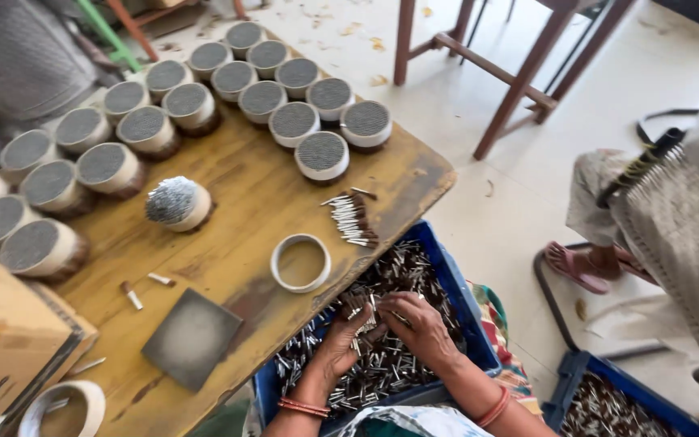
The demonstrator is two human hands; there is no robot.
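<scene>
Down low, both hands, left hand; right hand, seemingly gathering small tubes in blue crate

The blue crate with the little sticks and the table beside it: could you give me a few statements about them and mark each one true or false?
1. Both hands, the left hand and the right hand, are down in the blue crate of small sticks. True.
2. The empty white ring lies on the floor. False: it lies on the yellow table, near the edge by the crate.
3. Many round bundles packed with sticks stand in rows on the table. True.
4. The dark square plate stands on top of the bundles. False: it lies flat on the table, apart from them.
5. A small loose pile of sticks lies on the table. True.
</scene>
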